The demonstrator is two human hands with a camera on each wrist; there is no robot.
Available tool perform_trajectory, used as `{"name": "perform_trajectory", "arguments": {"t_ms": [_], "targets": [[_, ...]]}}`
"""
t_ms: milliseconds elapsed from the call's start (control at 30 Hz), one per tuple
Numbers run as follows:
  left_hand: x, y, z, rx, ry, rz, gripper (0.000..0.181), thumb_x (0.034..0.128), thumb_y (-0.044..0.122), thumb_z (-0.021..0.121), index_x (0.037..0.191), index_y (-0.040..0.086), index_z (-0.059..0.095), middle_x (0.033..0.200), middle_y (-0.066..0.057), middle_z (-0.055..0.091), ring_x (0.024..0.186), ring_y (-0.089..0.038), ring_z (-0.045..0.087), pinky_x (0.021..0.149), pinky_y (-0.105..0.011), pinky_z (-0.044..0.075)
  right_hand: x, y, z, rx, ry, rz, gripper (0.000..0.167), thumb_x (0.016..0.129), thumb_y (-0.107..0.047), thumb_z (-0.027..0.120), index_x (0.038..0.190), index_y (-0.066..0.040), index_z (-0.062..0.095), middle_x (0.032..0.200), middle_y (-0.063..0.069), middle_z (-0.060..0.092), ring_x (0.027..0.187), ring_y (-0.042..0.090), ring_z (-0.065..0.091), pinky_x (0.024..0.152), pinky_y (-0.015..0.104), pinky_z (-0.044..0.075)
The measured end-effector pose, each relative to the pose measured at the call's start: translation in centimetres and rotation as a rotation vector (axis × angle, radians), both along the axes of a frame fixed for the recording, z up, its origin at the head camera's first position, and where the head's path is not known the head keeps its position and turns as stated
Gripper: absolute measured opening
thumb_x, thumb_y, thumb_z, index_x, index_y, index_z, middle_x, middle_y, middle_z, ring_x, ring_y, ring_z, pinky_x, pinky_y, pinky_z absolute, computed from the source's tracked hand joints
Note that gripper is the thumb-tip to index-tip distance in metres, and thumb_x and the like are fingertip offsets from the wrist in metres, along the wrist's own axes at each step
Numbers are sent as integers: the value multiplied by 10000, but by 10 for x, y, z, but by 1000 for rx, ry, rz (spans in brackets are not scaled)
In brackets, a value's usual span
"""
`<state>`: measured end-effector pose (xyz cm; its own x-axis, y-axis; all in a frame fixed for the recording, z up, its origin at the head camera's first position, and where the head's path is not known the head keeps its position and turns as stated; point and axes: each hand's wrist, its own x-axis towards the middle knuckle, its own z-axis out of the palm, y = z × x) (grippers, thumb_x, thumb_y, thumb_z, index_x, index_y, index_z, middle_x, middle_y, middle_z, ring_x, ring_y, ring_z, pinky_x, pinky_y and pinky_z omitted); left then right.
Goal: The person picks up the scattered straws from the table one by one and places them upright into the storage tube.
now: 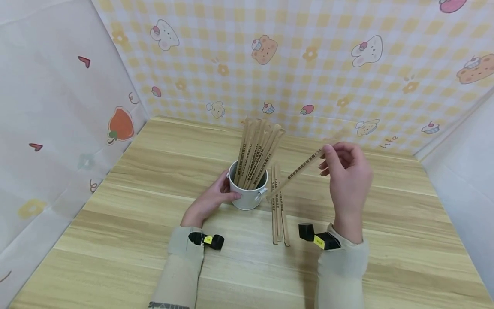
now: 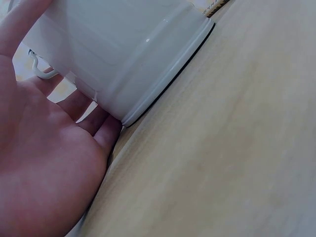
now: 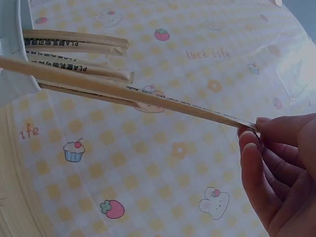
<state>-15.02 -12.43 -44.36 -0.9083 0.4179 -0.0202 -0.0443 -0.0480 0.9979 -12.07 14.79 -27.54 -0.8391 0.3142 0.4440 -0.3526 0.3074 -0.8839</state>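
Note:
A small white metal bucket point(image 1: 246, 201) stands on the table with several paper-wrapped straws point(image 1: 254, 154) upright and leaning in it. My left hand point(image 1: 210, 199) holds the bucket from its left side, thumb on the front and fingers behind; in the left wrist view the bucket wall point(image 2: 113, 54) lies against those fingers. Between thumb and fingertips, my right hand point(image 1: 351, 176) pinches one end of a single wrapped straw point(image 1: 302, 166). That straw slants down leftward, its lower end near the bucket's handle joint. In the right wrist view, the pinched straw point(image 3: 163, 101) crosses before the bucket's straws.
A few more wrapped straws point(image 1: 278, 214) lie side by side on the wooden table point(image 1: 127, 214), just right of the bucket. A yellow checked cloth point(image 1: 301, 64) with cartoon prints hangs behind, and pale sheets point(image 1: 58, 107) stand at the sides.

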Motion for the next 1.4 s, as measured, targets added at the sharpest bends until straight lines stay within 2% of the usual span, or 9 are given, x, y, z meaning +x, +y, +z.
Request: {"name": "perform_trajectory", "arguments": {"t_ms": [267, 400, 533, 633, 767, 1000, 1400], "targets": [[-1, 1, 1, 7, -10, -14, 855, 756, 150, 699, 1403, 346, 176, 1434, -13, 248, 1299, -161, 231, 1064, -338, 177, -5, 8, -5, -170, 124, 19, 170, 783, -118, 671, 840, 6, 570, 736, 117, 631, 512, 176, 556, 430, 210, 466], [4, 2, 14, 3, -14, -23, 857, 767, 129, 686, 1419, 303, 157, 1441, -45, 233, 1304, -179, 224, 1065, -344, 175, -6, 8, -7, -248, 172, 32, 168, 774, -90, 676, 827, 24, 565, 721, 141, 624, 507, 185, 548, 413, 207, 452], [6, 3, 20, 5, -17, -25, 855, 768, 129, 685, 1418, 308, 159, 1440, -42, 235, 1302, -172, 228, 1063, -335, 179, -7, 8, -8, -270, 233, 34, 173, 770, -76, 679, 825, 43, 565, 706, 180, 612, 494, 192, 545, 394, 215, 442], [6, 3, 20, 10, -15, -27, 855, 769, 126, 683, 1418, 308, 158, 1440, -39, 234, 1302, -168, 226, 1064, -330, 178, -9, 7, -10, -214, 264, 29, 173, 779, -80, 670, 828, 50, 568, 711, 195, 609, 496, 197, 549, 386, 223, 439], [8, 3, 24, 4, -13, -30, 859, 772, 126, 679, 1425, 286, 144, 1444, -55, 225, 1304, -178, 222, 1063, -335, 181, -6, 1, -6, -118, 246, 27, 171, 792, -86, 657, 826, 57, 570, 729, 168, 621, 516, 195, 556, 394, 219, 440], [8, 1, 22, 0, -1, -22, 856, 776, 117, 675, 1424, 295, 146, 1451, -42, 212, 1307, -171, 210, 1067, -331, 167, -4, -12, -4, 16, 125, 31, 225, 811, -166, 648, 873, 36, 570, 761, 97, 628, 573, 179, 565, 443, 217, 465], [8, 2, 22, -4, -9, -19, 858, 769, 136, 686, 1422, 302, 154, 1450, -38, 214, 1308, -168, 206, 1069, -333, 160, -29, -23, -44, 227, 62, 88, 261, 838, -315, 603, 894, -60, 609, 750, -12, 629, 587, 143, 569, 441, 194, 451]]}}
